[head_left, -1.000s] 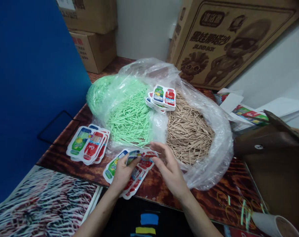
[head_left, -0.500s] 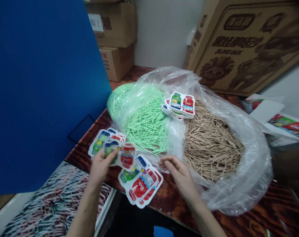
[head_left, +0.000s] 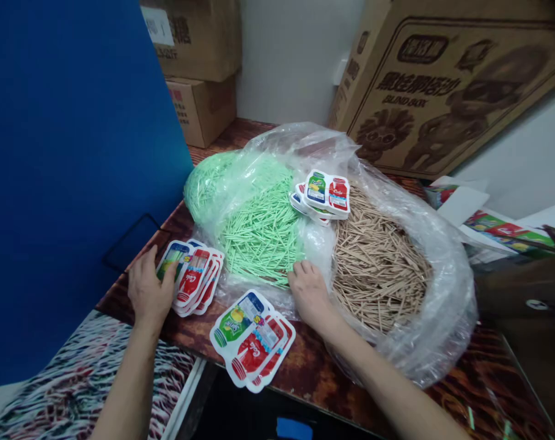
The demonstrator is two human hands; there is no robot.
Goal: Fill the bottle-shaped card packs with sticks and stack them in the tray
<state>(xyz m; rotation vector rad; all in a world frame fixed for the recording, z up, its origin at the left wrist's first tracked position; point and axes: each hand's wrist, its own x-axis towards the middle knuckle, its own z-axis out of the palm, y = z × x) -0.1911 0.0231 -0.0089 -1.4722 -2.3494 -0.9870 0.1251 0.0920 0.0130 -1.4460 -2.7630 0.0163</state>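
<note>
Two bare hands over a table (head_left: 314, 373), seen from the head camera. The left hand (head_left: 149, 293) lies palm down with fingers loosely spread, gripping nothing; its thumb and forefinger rest on the near edge of the left stack (head_left: 195, 278), a fanned pile of printed bottle-shaped packets lying just right of that hand. The top packet shows a green bottle and a red one side by side.

The right hand (head_left: 309, 293) is knuckles up, its fingers curled down into the near rim of the green sticks (head_left: 259, 226), which spread ahead and left of it. Whether the fingertips pinch any stick cannot be told. Just right of this hand, the brown sticks (head_left: 378, 269) fill the other half of the heap. Both heaps sit in a clear bag (head_left: 442, 318), whose film bulges round the right wrist.

Between the two hands, and nearer the body, lies the near stack (head_left: 252, 339) of like packets, touched by neither hand. Beyond the right hand, the top stack (head_left: 326, 194) sits where the two heaps meet.

A blue board (head_left: 76, 153) stands left of the left hand. A printed box (head_left: 442, 85) leans behind the bag, and plain cartons (head_left: 199, 61) stand at the far left. A striped mat (head_left: 76, 379) lies under the left forearm
</note>
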